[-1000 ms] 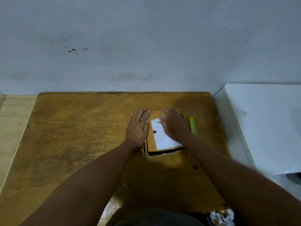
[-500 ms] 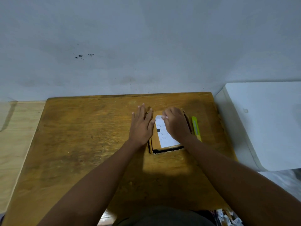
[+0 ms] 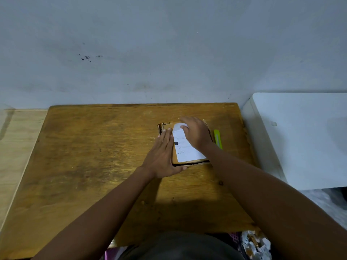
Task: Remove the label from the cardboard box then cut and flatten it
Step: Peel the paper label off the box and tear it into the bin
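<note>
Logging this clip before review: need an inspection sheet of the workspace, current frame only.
Surface: wooden table, worn, against a wall.
Job's things: flat cardboard box on the table; white label on top, its far end lifted off the box. Green cutter lies just right of the box, untouched.
Clutter: crumpled wrapping at the table's near right edge.
Hands: left hand flat, pressing the box's left side; right hand pinching the label's raised far end.
Cables: nothing seen.
Surroundings: white unit to the right, pale wooden surface to the left, dark specks on the wall.
</note>
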